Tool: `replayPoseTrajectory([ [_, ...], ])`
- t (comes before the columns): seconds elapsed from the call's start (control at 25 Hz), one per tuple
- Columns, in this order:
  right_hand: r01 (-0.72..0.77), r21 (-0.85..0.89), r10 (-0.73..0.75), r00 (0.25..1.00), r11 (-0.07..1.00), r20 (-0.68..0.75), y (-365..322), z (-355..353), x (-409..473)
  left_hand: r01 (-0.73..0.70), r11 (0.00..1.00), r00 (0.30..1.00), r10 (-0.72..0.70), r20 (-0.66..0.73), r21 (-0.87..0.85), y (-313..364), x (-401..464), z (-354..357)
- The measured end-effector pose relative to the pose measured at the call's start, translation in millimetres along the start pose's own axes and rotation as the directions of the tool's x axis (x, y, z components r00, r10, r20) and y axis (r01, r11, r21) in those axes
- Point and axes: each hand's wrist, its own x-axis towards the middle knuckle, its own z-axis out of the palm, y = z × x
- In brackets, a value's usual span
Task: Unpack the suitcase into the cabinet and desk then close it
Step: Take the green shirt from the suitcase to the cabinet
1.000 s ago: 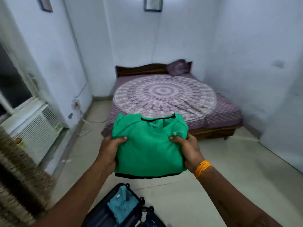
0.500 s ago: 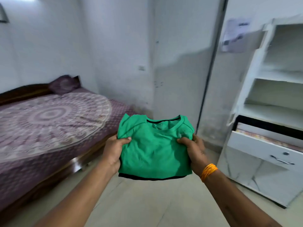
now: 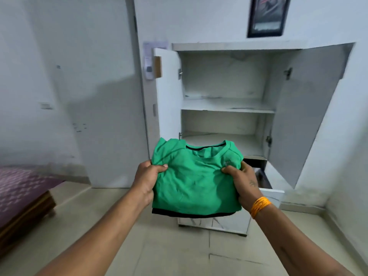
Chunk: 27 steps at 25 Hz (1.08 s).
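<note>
1. Changed since the earlier frame: view has swung off the bed (image 3: 22,188) to face the cabinet (image 3: 229,105) squarely; shirt grip unchanged.
2. Left hand (image 3: 148,179): thumb on top, fingers beneath, pinching the folded green shirt (image 3: 196,180) at its left edge.
3. Right hand (image 3: 242,183): same pinch at the right edge; orange wristband (image 3: 259,206).
4. Shirt: held level, in front of the cabinet, not yet inside.
5. Cabinet: both doors open, shelves bare, drawer (image 3: 264,184) pulled out below.
6. Step, judged: carrying clothing to storage. Next: slide it flat onto a shelf, then let go.

White walls (image 3: 79,56), framed picture (image 3: 267,15) (dark), tiled floor (image 3: 169,246), bed (image 3: 22,192) at left.
</note>
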Motion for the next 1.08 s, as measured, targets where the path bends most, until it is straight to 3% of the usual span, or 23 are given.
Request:
replayPoseTrajectory([
  [0.28, 0.070, -0.030, -0.072, 0.995, 0.997, -0.064, -25, -33, 168, -0.030, 0.997, 0.998, 0.025, 0.063, 0.075, 17, 155, 110],
  [0.64, 0.176, -0.012, -0.176, 0.979, 0.984, -0.100, -77, 27, 440, -0.144, 0.987, 0.989, 0.145, 0.002, 0.064, 88, 435, 215],
  [0.92, 0.195, -0.016, -0.196, 0.973, 0.981, -0.121, -97, 79, 614, -0.212, 0.974, 0.971, 0.219, -0.098, 0.079, 127, 593, 275],
  [1.08, 0.184, -0.001, -0.183, 0.978, 0.983, -0.102, -102, 100, 698, -0.263, 0.912, 0.933, 0.323, -0.156, 0.314, 145, 672, 294],
])
